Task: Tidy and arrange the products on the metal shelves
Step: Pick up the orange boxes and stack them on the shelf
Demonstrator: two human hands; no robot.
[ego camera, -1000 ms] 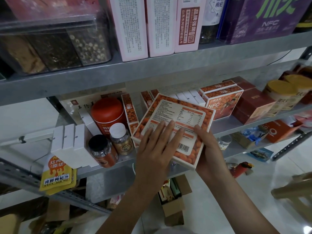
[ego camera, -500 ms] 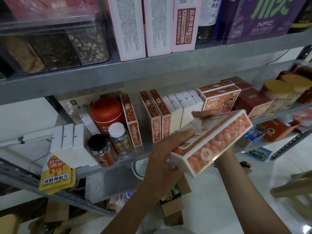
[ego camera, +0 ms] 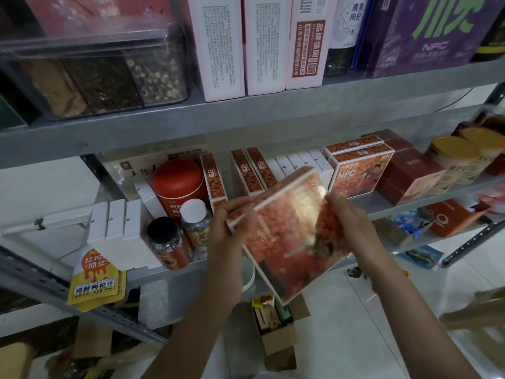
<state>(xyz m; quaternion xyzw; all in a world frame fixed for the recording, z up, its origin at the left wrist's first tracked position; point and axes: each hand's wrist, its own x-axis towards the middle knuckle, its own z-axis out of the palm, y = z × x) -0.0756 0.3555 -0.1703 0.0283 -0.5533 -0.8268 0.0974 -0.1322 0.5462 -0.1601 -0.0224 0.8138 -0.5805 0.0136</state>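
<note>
An orange berry-print box (ego camera: 287, 236) hangs tilted in front of the middle metal shelf (ego camera: 410, 203), its printed front facing me. My left hand (ego camera: 226, 228) grips its upper left edge. My right hand (ego camera: 347, 222) holds its right side with fingers curled over the front. Behind it on the shelf stand matching narrow orange boxes (ego camera: 246, 170), white boxes (ego camera: 297, 162) and two NFC orange boxes (ego camera: 358, 168).
A red tin (ego camera: 177, 184), two small jars (ego camera: 169, 242) and white boxes (ego camera: 120, 231) crowd the shelf's left end; a yellow pouch (ego camera: 95, 277) hangs off it. Dark red boxes (ego camera: 410, 176) and yellow-lidded tubs (ego camera: 456, 157) stand right. An open carton (ego camera: 276, 329) sits on the floor below.
The box has been turned over in both hands, from label side up, through edge-on, to its printed front facing me. My hands shifted to its left and right edges.
</note>
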